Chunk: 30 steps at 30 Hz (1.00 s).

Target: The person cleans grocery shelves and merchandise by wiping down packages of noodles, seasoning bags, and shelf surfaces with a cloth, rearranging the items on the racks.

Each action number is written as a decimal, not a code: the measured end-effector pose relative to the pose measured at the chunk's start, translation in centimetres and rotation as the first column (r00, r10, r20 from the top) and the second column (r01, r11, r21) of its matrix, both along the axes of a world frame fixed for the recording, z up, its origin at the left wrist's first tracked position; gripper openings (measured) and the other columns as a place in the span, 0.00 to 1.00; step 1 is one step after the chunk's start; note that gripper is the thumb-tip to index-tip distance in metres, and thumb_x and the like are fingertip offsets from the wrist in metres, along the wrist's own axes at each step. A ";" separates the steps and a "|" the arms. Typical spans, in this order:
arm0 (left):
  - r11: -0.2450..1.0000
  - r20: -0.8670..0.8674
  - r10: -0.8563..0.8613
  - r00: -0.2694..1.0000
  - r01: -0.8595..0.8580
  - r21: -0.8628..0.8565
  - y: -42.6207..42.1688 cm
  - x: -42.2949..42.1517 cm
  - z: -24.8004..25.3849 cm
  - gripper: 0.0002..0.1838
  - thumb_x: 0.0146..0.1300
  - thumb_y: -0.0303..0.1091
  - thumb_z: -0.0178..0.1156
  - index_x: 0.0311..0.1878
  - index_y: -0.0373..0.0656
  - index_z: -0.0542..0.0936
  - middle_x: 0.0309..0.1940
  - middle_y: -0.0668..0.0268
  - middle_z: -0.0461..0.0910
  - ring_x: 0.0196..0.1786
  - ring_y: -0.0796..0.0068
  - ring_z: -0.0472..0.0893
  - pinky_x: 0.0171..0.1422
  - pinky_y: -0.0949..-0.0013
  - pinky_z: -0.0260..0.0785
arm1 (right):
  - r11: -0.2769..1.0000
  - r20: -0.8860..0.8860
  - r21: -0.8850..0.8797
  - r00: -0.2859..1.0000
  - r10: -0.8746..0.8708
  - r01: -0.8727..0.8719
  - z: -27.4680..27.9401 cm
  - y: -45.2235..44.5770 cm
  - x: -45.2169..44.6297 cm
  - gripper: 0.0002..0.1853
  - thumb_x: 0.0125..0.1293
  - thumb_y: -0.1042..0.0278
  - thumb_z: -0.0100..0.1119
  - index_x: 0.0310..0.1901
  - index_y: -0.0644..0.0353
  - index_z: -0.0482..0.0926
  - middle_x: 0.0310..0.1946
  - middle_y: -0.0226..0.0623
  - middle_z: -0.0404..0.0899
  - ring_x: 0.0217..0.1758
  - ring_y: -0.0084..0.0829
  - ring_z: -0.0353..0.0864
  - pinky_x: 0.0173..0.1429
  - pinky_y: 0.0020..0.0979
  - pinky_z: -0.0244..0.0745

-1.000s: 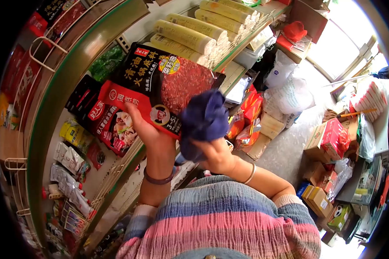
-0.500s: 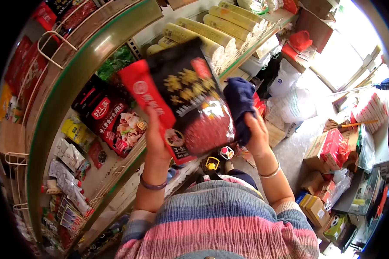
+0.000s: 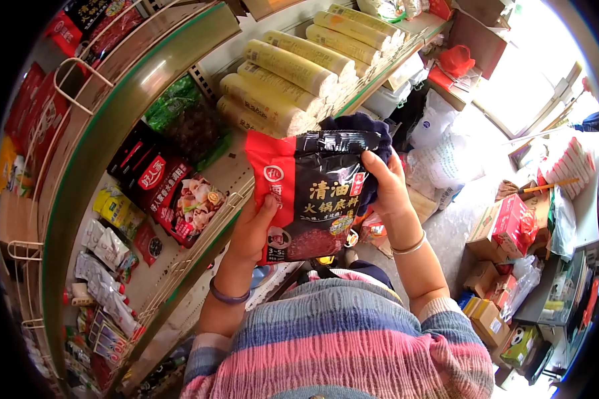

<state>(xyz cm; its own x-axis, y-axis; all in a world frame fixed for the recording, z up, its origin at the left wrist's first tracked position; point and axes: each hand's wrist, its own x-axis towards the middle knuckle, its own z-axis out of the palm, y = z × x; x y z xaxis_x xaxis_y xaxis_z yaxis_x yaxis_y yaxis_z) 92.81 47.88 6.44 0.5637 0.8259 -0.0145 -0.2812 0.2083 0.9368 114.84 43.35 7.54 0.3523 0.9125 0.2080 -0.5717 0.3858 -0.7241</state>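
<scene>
Between both hands, upright in front of my chest, is a black and red hotpot base packet [image 3: 319, 193]. My left hand [image 3: 251, 229] grips its lower left side, the thumb on the red strip. At the upper right edge, my right hand [image 3: 387, 186] presses a thumb on the packet's front. A bunched dark blue cloth [image 3: 359, 124] is in that hand too, partly hidden behind the packet.
Left of me, the shelf [image 3: 236, 166] has a wire guard and holds yellow wrapped rolls [image 3: 283, 80], dark red seasoning packets [image 3: 173, 193], a green bag [image 3: 180, 113] and smaller pouches. Cardboard boxes [image 3: 486, 322] and white sacks [image 3: 446, 163] stand on the floor at right.
The packet has come lower and turned from a slant to nearly upright. My right hand has moved in onto its upper edge, bringing the cloth behind it.
</scene>
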 end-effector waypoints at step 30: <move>0.892 0.036 0.197 0.980 -0.195 0.409 4.4 0.6 3.3 0.14 0.64 0.36 0.49 0.49 0.40 0.71 0.37 0.62 0.76 0.41 0.72 0.75 0.49 0.70 0.69 | 0.801 0.824 0.534 0.379 -0.421 -0.271 5.7 1.1 -8.6 0.18 0.47 0.66 0.63 0.43 0.54 0.77 0.43 0.36 0.74 0.48 0.41 0.71 0.53 0.39 0.63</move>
